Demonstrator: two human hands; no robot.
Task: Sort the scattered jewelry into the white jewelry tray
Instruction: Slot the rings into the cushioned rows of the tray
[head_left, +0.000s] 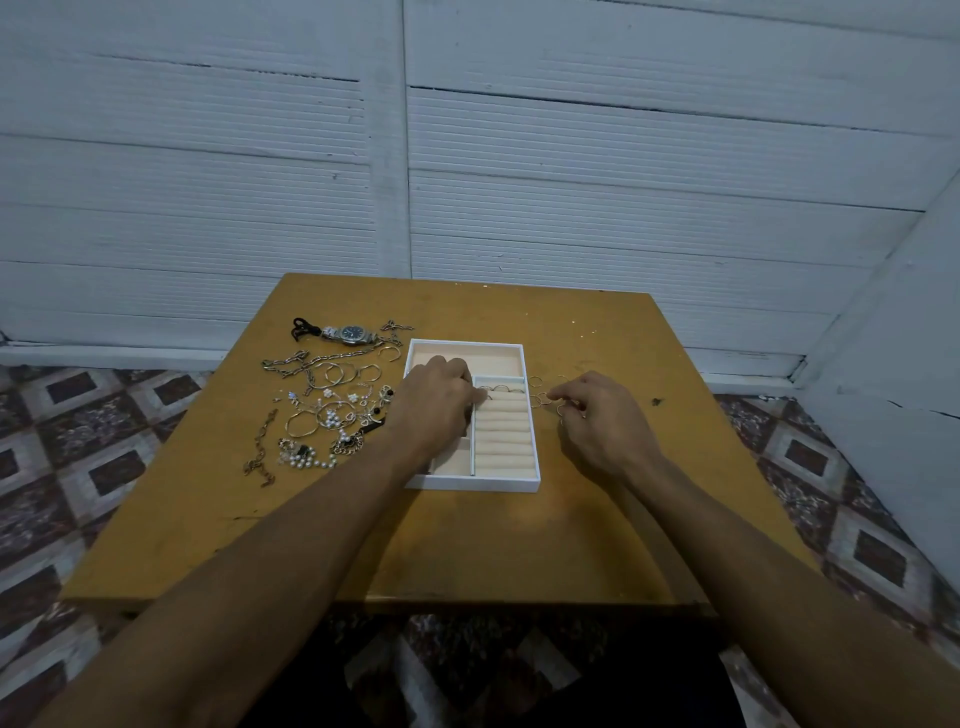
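Observation:
A white jewelry tray (470, 484) with a pale lining stands in the middle of the wooden table (467, 540). Its right half is a ring-roll section (506, 436), with a few rings set in the top row. My left hand (439, 400) hovers over the tray, its curled fingertips at the top-left of the ring rolls; they pinch what looks like a small ring. My right hand (597, 415) lies right of the tray and pinches a thin ring (562, 410). A few loose rings (543, 399) lie on the table beside it.
A heap of scattered jewelry (327, 410) covers the table left of the tray: chains, hoops, pearl pieces, a bracelet (260, 449) and a wristwatch (349, 334). A white panelled wall stands behind the table; patterned floor tiles surround it.

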